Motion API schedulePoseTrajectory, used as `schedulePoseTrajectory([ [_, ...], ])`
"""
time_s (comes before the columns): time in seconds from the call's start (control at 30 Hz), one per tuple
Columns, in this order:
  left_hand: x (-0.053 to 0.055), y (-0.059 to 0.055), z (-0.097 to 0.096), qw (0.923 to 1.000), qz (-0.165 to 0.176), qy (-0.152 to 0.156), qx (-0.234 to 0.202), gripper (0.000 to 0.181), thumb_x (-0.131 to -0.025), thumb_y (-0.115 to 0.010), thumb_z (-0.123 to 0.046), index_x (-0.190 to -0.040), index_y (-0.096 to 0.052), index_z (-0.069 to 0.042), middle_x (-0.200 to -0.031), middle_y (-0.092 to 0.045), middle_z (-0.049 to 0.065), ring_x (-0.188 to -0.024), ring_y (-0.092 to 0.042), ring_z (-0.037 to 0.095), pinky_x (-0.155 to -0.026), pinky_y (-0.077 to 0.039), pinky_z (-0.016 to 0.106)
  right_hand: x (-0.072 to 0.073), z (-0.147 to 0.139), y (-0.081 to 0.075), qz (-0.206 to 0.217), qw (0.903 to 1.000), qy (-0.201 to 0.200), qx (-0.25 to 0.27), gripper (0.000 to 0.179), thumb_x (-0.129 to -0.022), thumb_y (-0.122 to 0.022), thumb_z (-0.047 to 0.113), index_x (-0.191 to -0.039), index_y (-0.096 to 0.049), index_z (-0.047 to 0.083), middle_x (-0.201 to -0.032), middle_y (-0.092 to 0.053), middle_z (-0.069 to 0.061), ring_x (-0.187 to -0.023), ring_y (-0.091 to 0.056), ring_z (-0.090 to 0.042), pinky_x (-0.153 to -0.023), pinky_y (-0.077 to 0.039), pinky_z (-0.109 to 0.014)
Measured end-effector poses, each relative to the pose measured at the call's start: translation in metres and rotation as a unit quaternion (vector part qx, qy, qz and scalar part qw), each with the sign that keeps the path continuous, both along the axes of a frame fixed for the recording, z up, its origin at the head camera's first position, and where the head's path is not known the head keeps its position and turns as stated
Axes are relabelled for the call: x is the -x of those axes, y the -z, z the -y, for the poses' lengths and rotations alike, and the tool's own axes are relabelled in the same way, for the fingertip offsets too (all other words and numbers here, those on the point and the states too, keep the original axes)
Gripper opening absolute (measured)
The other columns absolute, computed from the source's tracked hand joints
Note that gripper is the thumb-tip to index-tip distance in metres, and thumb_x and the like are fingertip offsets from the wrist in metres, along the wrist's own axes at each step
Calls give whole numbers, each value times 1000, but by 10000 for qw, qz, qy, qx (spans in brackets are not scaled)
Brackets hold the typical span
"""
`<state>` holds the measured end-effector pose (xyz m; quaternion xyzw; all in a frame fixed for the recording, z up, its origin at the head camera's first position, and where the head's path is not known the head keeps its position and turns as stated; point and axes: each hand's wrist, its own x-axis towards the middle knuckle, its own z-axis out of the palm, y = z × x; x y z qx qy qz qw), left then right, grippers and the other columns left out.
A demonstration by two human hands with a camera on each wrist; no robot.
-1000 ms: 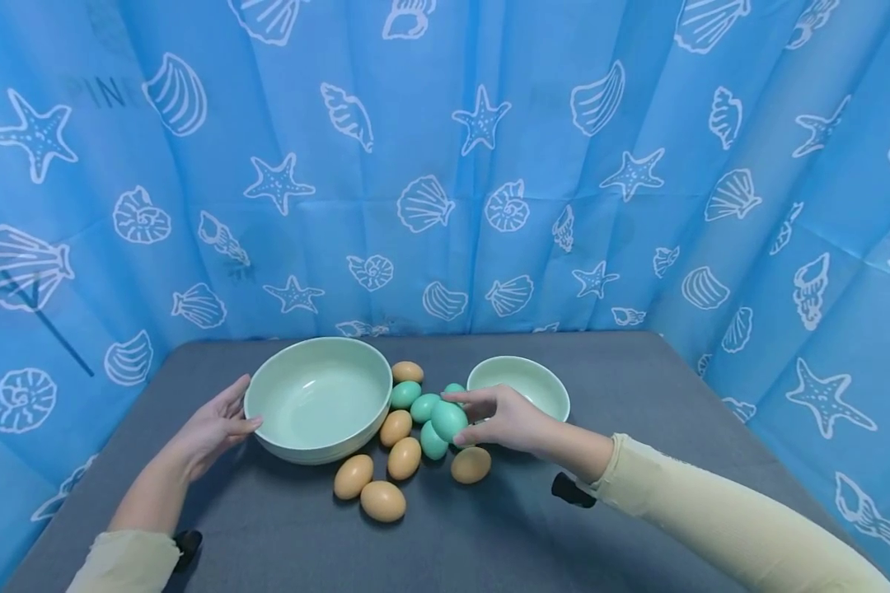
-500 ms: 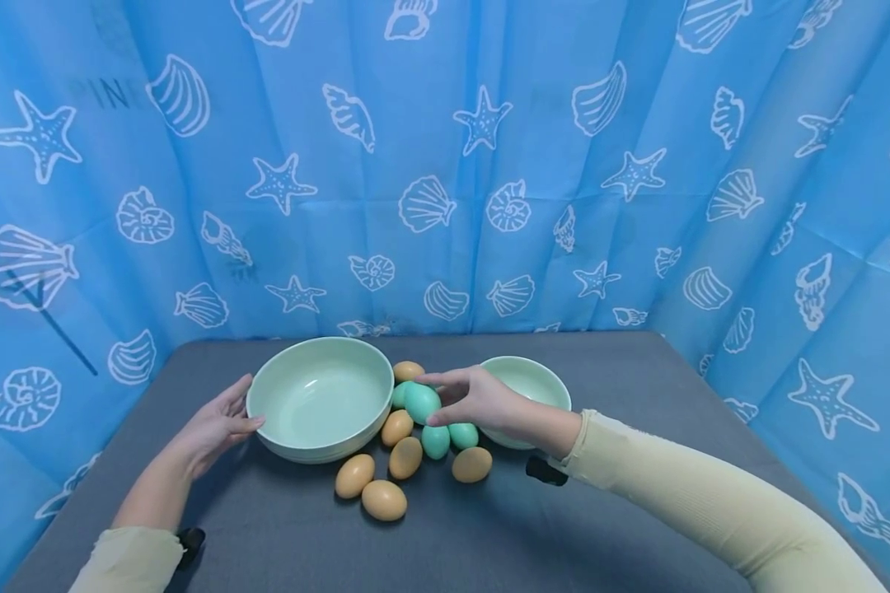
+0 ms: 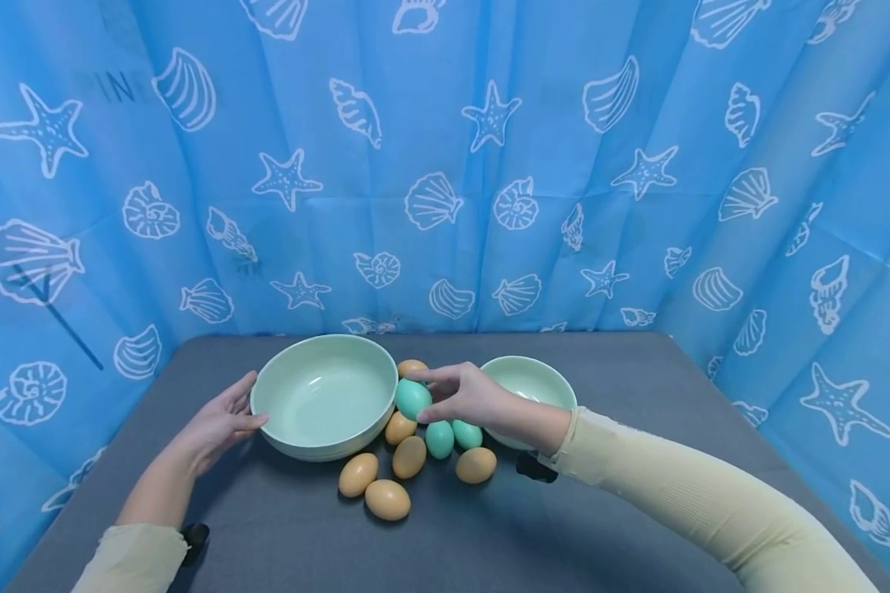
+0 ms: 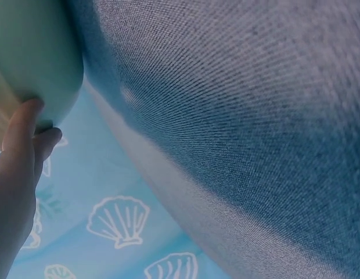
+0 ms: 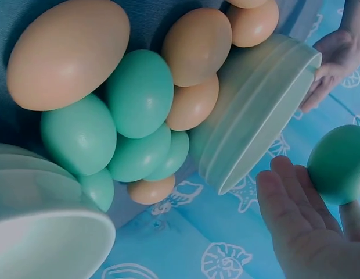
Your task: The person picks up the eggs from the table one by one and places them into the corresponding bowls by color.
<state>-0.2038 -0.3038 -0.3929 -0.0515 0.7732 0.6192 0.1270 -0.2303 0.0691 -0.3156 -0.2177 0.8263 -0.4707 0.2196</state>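
My left hand holds the side of a large pale green bowl, thumb near the rim. In the left wrist view, fingertips touch the outer wall of the bowl. My right hand grips a green egg between thumb and fingers, just right of that bowl; the right wrist view shows this egg lifted clear of the others. Below and around it lie brown eggs and green eggs. Some eggs are partly hidden behind my right hand in the head view.
A smaller pale green bowl stands behind my right wrist, partly covered by it. Brown eggs lie loose toward the front of the grey table. A blue shell-patterned curtain hangs behind.
My right hand has moved left with the green egg, from beside the small bowl toward the large bowl. My left hand keeps its hold on the large bowl.
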Motion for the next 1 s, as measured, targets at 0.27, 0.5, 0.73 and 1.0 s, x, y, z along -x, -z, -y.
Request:
schedulePoseTrajectory([
  [0.27, -1, 1, 1, 10000, -74, -30, 20, 90, -101, -54, -3, -158, 16, -8, -165, 15, 21, -152, 3, 43, -121, -17, 60, 1, 10, 0, 3, 9999, -81, 113, 60, -89, -75, 9, -146, -54, 10, -128, -68, -18, -118, -65, -29, -91, -57, -44],
  [0.5, 0, 0, -1, 9999, -49, -63, 99, 90, -101, -55, -4, -158, 14, -7, -165, 13, 21, -153, 2, 43, -121, -18, 60, 7, 23, 0, -43, 9998, -46, 196, 57, -89, -76, 11, -143, -58, 15, -131, -66, -16, -114, -66, -25, -76, -56, -32],
  [0.73, 1, 1, -1, 10000, -78, -48, 5, 90, -100, -55, -3, -158, 14, -7, -165, 14, 21, -152, 2, 43, -121, -17, 60, 12, 33, 2, 57, 9996, -79, 262, 58, -91, -75, 10, -145, -56, 15, -137, -62, -18, -121, -63, -27, -96, -56, -42],
  [1.0, 1, 2, 0, 9999, -74, -62, -73, 91, -100, -56, -3, -158, 14, -8, -165, 15, 21, -152, 3, 43, -121, -17, 59, 16, 48, 7, 356, 9975, 30, 617, 58, -92, -72, 7, -147, -54, 14, -137, -61, -19, -122, -62, -29, -101, -53, -44],
])
